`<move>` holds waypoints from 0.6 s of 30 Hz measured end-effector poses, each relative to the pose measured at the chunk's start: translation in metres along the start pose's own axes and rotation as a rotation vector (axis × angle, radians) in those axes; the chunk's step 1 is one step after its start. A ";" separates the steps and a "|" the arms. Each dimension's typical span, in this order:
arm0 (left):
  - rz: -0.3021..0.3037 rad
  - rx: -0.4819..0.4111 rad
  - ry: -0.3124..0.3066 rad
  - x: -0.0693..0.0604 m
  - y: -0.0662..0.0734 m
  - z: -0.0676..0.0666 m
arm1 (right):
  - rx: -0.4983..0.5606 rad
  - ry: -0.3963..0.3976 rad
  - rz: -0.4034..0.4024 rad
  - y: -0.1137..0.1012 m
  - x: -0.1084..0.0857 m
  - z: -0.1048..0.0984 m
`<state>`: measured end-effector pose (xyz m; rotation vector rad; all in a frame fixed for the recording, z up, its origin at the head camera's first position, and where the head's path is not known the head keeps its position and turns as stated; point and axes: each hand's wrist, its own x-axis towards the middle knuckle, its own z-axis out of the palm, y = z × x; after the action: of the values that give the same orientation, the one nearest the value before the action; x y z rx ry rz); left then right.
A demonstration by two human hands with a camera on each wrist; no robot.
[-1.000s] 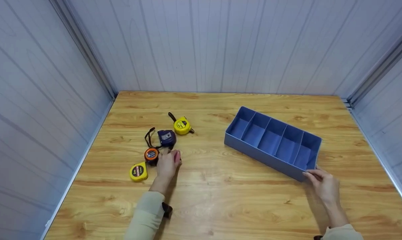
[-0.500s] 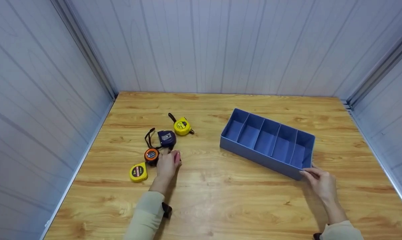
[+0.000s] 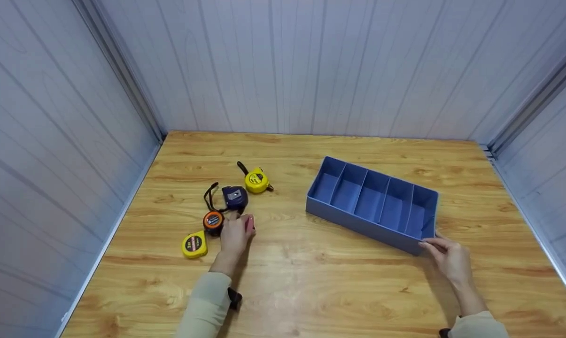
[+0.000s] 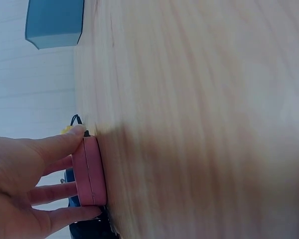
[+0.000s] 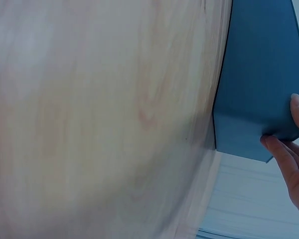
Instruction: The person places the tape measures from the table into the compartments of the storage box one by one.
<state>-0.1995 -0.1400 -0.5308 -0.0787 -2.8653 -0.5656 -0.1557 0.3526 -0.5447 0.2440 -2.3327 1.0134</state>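
Note:
My left hand (image 3: 234, 234) grips a pink tape measure (image 3: 250, 224) on the wooden table; in the left wrist view the pink case (image 4: 89, 172) stands on edge between thumb and fingers. Beside that hand lie an orange-and-black tape measure (image 3: 213, 220) and a dark blue one with a black strap (image 3: 235, 197). A yellow tape measure (image 3: 195, 245) sits nearer on the left, another yellow tape measure (image 3: 256, 180) farther back. At the right, my right hand (image 3: 454, 263) pinches the near right corner of a blue divided box (image 3: 365, 224). Its compartments hold nothing.
White panel walls (image 3: 292, 65) close off the back and both sides of the wooden table (image 3: 301, 286). The table's bare wood spreads between the tape measures and the box.
The blue box has slid left along the table, with my right hand staying on its corner. My left hand has kept its place on the pink tape measure.

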 end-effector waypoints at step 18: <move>-0.013 0.026 -0.020 0.000 0.000 0.001 | -0.019 -0.141 0.073 -0.028 0.015 0.000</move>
<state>-0.1995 -0.1396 -0.5320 -0.0616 -2.8938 -0.5335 -0.1573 0.3335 -0.5189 0.2315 -2.4936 1.0382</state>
